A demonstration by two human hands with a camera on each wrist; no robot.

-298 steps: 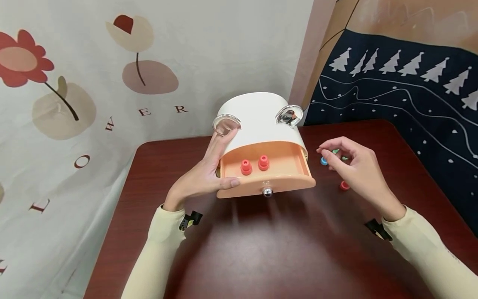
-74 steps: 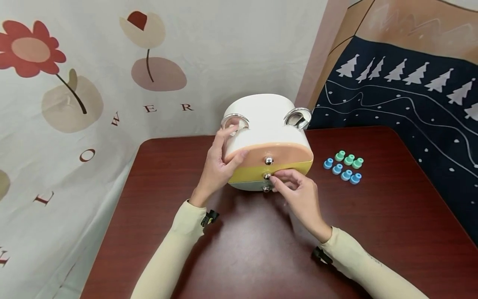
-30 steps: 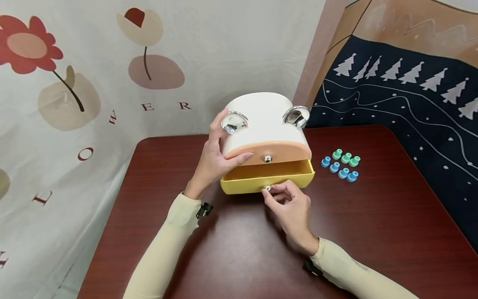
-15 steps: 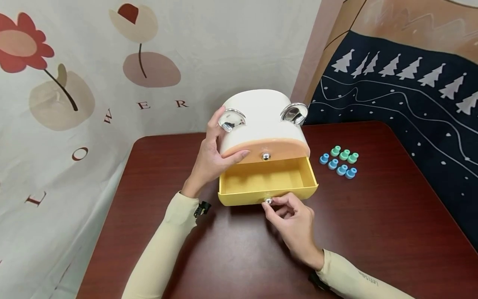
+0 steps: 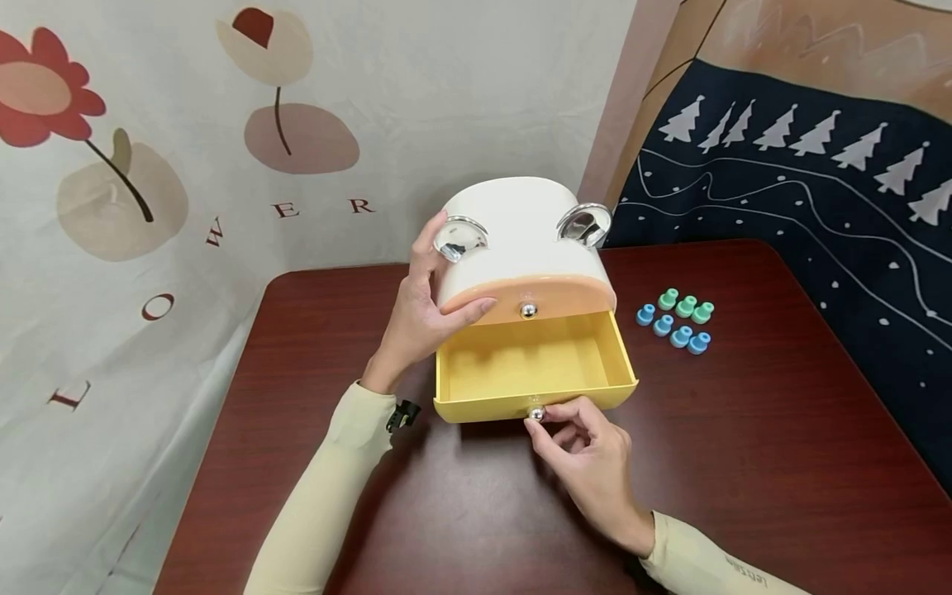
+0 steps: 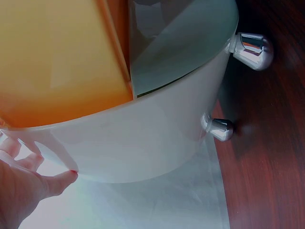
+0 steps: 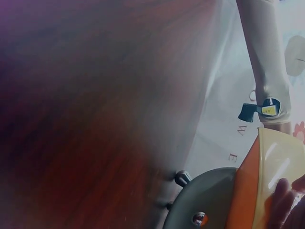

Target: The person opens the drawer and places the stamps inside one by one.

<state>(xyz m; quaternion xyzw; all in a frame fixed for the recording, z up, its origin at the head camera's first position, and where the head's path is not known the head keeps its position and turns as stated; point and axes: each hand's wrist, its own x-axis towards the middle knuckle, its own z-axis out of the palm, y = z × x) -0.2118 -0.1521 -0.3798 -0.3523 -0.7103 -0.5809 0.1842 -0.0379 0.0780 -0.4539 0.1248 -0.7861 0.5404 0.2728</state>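
A white mini chest of drawers (image 5: 513, 207) with silver ear-like discs stands at the back of the table in the head view. My left hand (image 5: 416, 322) grips its left side, thumb over the orange top drawer (image 5: 565, 293), which is closed. Below it the yellow drawer (image 5: 535, 364) is pulled far out, with nothing inside. My right hand (image 5: 591, 463) pinches that drawer's silver knob (image 5: 536, 414) between thumb and fingers. In the left wrist view, fingers (image 6: 59, 183) touch the white shell near the grey-green bottom drawer (image 6: 190, 43). Blurred right-hand fingers (image 7: 281, 205) appear in the right wrist view.
Right of the chest, small green pegs (image 5: 686, 307) stand in a row on the dark red table (image 5: 781, 397). Several blue pegs (image 5: 680, 335) form a second row in front of them. A printed cloth (image 5: 416, 99) hangs behind the table.
Earlier, the orange drawer holding two red pegs was pushed in. My right hand then took the yellow drawer's knob and drew it out toward me, while my left hand kept gripping the chest.
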